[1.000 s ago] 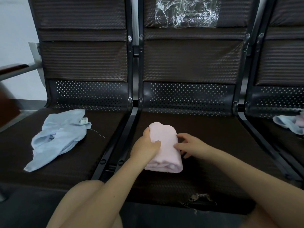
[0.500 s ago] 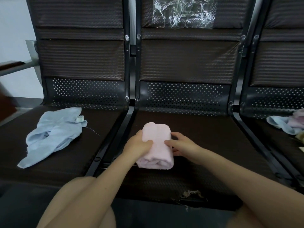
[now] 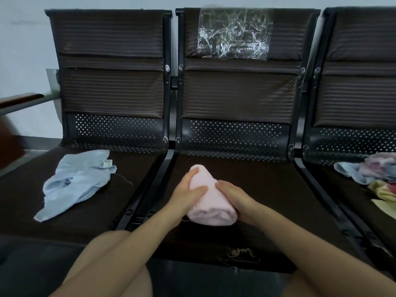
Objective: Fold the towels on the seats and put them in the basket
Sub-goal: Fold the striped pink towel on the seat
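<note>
We have the pink towel [image 3: 209, 198] folded on the middle seat [image 3: 267, 189], left hand [image 3: 186, 195] and right hand [image 3: 233, 198] gripping its sides. The blue towel [image 3: 75, 183] and the heap of towels [image 3: 372, 174] remain unfolded; no basket is visible.

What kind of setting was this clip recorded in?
Probably a waiting area: a row of linked dark metal-framed seats with perforated backs, joined side by side, against a plain pale wall. Loose towels lie on the seats.

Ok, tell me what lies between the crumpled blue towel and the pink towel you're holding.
In the head view, only bare dark seat and the black metal seat rails lie between the blue towel and the pink towel.
</note>
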`<action>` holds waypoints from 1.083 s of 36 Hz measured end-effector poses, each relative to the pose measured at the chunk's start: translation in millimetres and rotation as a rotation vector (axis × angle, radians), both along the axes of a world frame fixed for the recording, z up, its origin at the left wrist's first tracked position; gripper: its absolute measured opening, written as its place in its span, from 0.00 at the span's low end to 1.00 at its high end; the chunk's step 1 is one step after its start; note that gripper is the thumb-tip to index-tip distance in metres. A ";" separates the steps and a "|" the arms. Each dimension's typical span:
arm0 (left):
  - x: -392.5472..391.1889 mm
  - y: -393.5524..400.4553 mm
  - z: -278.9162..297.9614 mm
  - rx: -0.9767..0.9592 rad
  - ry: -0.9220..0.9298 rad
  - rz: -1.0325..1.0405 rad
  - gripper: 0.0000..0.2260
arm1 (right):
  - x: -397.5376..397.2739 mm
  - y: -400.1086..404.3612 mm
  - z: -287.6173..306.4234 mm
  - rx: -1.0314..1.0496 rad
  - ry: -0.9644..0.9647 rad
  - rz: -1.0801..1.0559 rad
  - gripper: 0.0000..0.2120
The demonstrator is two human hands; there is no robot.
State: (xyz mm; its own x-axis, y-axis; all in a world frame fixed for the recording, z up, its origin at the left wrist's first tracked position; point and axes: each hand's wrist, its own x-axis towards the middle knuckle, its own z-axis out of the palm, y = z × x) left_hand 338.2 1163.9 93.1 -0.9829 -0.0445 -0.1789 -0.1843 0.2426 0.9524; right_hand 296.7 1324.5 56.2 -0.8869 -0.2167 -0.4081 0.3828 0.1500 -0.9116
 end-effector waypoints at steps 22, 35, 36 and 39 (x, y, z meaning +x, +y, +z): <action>36.7 -33.6 42.8 0.027 0.088 0.085 0.22 | 31.0 -29.3 65.0 0.175 0.474 0.102 0.21; 68.3 -159.2 97.9 0.157 0.296 0.234 0.27 | 46.3 -164.6 128.2 -0.063 0.645 0.108 0.11; 72.9 -173.0 97.4 0.181 0.290 0.250 0.26 | 49.7 -178.7 128.1 -0.074 0.658 0.129 0.11; 90.5 -216.6 92.6 0.225 0.204 0.333 0.24 | 61.3 -223.3 121.8 -0.074 0.681 0.203 0.16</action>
State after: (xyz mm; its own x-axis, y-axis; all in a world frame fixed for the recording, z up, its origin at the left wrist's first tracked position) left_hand 428.7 947.2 185.7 -0.9378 -0.3464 -0.0247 -0.0204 -0.0158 0.9997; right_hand 358.0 1101.1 178.0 -0.8787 -0.4104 0.2437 -0.3037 0.0867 -0.9488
